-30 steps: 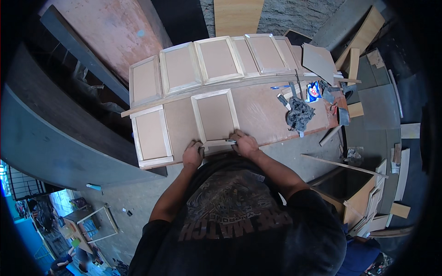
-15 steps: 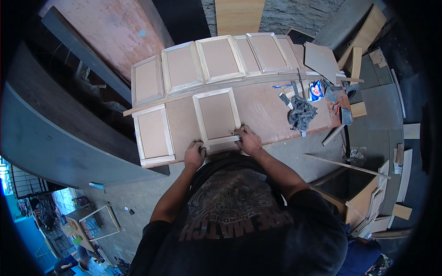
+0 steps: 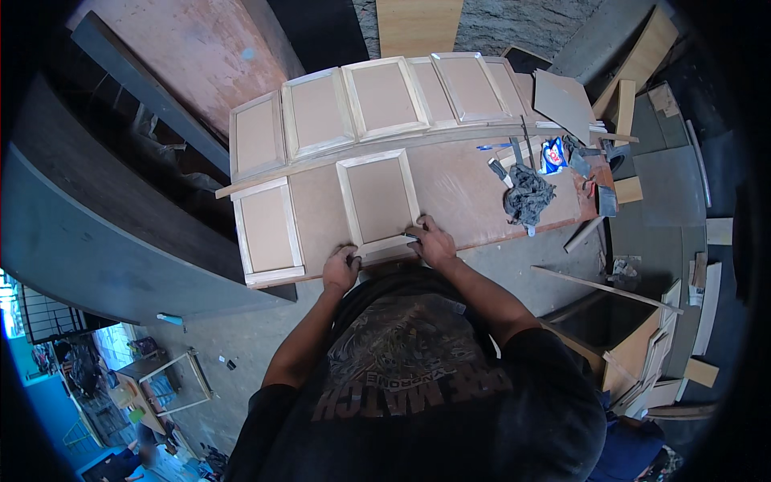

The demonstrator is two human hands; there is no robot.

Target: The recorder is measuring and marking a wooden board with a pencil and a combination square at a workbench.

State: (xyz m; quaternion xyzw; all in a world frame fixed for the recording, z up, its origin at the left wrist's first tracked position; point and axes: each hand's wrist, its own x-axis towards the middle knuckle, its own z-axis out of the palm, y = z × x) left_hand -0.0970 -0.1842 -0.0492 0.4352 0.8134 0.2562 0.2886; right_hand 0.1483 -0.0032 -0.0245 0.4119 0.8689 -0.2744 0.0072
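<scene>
A framed wooden panel (image 3: 384, 201), pale frame strips round a flat brown board, lies on the worktable right in front of me. My left hand (image 3: 342, 271) closes its fingers round the panel's near left corner. At the near right corner, my right hand (image 3: 435, 244) rests on the frame with bent fingers. A small dark tip shows between its thumb and fingers, too small to name. Left of this panel lies another framed panel (image 3: 269, 229). Several more, among them one framed panel (image 3: 385, 96), lean or lie in a row along the table's far side.
A long wood strip (image 3: 321, 165) runs in front of the far row. On the table's right are a crumpled dark cloth (image 3: 528, 195), a blue-and-white packet (image 3: 552, 156) and a brush (image 3: 499, 171). A curved dark panel (image 3: 144, 241) stands left; boards and an open box (image 3: 606, 333) stand right.
Both hands stay at the panel's near corners, with only slight finger shifts. The view has tilted a little; nothing on the table has visibly moved.
</scene>
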